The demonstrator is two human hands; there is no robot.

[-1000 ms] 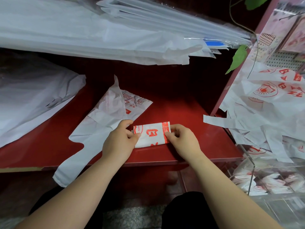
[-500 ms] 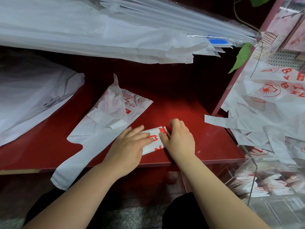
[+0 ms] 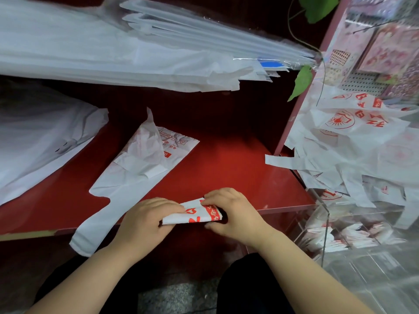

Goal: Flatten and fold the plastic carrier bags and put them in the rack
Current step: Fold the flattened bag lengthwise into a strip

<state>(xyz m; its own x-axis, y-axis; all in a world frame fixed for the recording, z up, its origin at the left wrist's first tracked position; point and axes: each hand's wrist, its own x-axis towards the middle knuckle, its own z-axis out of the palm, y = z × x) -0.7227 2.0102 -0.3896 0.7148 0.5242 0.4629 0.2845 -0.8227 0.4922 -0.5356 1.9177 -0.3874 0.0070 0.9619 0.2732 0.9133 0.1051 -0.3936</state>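
A small folded bag [image 3: 195, 214], white with red marks, sits at the front edge of the red shelf [image 3: 226, 168]. The left hand [image 3: 145, 220] curls round its left end. The right hand [image 3: 235, 214] pinches its right end, with fingers on top and thumb below. The hands cover both ends, so only the middle of the bag shows.

Just behind the left hand a flat bag [image 3: 136, 173] lies on the shelf. Its long handle hangs over the front edge. A big bag [image 3: 40, 137] lies well off to the left and is cut off by the picture's edge. A thick stack [image 3: 113, 53] of white bags lies above, at the back. A green leaf [image 3: 300, 81] hangs near the right end of the stack.

To the right of the shelf is a messy pile [image 3: 353, 141] of white and red bags. Under it stands a clear rack [image 3: 326, 232] with folded bags inside. They are blurry and hard to count. The red writing on the bags is too small to read.
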